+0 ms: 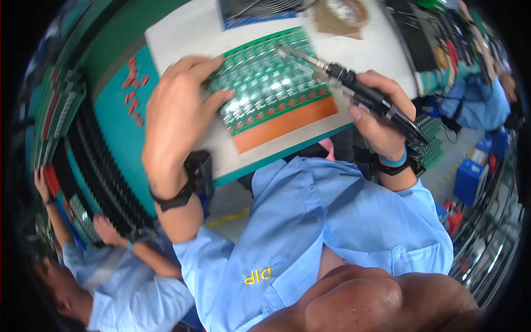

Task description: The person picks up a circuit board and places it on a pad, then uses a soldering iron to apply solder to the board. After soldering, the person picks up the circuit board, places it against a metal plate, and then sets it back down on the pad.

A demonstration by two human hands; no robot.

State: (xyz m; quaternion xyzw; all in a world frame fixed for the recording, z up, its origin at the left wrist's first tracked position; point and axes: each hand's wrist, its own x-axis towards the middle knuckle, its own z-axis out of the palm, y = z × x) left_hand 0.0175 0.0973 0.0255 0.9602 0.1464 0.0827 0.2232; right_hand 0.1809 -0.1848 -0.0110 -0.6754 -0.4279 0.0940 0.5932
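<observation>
A green circuit board panel (265,72) with rows of shiny metal joints lies on a white work surface, an orange strip (287,125) along its near edge. At the panel's left edge is my left hand (180,105), slightly blurred. Its thumb and forefinger are spread apart over the board's left side. My right hand (381,113) is wrapped round the black handle of a soldering iron (359,88). The iron's thin metal tip points left, over the far part of the panel; whether it touches a joint I cannot tell.
Small red parts (133,94) lie on the teal mat at left. A roll of shiny wire (345,10) sits on brown paper at the far right, near a blue-framed fan (263,14). Black racks (105,166) and a co-worker (121,276) are at left; another person (478,99) works at right.
</observation>
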